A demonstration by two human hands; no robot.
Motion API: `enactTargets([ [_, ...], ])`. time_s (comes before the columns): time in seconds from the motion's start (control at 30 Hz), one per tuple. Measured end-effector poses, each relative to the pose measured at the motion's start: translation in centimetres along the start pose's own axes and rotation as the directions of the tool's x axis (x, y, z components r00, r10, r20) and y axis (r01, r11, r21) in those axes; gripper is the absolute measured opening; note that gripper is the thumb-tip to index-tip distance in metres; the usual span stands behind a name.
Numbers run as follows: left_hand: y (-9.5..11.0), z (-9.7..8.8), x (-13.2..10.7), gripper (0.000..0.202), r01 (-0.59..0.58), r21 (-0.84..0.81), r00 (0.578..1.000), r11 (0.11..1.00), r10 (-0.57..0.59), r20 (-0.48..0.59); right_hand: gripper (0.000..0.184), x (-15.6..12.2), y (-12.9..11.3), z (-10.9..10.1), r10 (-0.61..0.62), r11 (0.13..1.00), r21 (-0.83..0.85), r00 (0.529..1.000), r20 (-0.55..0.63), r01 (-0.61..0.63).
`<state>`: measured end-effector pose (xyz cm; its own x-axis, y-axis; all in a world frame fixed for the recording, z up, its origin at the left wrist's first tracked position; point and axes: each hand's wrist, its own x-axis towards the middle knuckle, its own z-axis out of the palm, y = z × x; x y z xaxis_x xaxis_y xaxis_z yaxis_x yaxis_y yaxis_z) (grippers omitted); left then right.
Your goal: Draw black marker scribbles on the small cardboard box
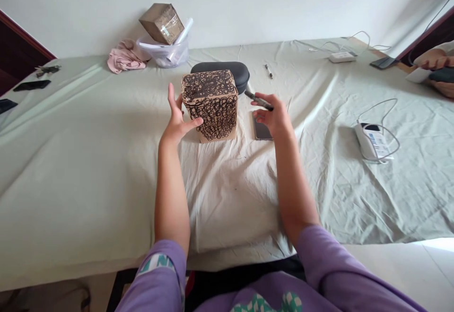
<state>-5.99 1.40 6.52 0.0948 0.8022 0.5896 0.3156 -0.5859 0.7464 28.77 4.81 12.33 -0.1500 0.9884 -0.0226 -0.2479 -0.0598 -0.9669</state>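
A cardboard box [210, 105] scribbled with black loops stands upright at twelve o'clock on a pale green sheet [88, 175]. The left hand [177, 118] is at its side, fingers spread open, holding nothing. The right hand [273, 116], at one o'clock, curls its fingers around a dark marker [260, 100], just above a phone [262, 130]. A black zip case [220, 73] sits behind the box.

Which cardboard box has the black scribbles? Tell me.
The upright box between the left hand and right hand, covered in black loops. The other box, plain brown, sits tilted in a clear plastic tub.
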Motion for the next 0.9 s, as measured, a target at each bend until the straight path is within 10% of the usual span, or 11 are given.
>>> enactTargets([
  [0.23, -2.2, 4.2, -1.7, 0.152, 0.204, -0.287, 0.959, 0.936, -0.250, -0.134, 0.059, 1.6, 6.7, 1.4, -0.047, 0.679, -0.733, 0.999, 0.009, 0.039],
  [0.57, -4.2, 6.3, -3.7, 0.138, 0.339, -0.275, 0.917, 0.900, -0.382, -0.118, 0.046, 1.1, 6.2, 1.9, 0.015, 0.569, -0.816, 0.990, 0.138, 0.105],
  [0.9, -3.9, 6.8, -3.7, 0.133, 0.293, -0.235, 0.939, 0.927, -0.326, -0.114, 0.095, 0.5, 4.6, -0.6, 0.097, 0.205, -0.878, 0.902, -0.421, -0.432],
])
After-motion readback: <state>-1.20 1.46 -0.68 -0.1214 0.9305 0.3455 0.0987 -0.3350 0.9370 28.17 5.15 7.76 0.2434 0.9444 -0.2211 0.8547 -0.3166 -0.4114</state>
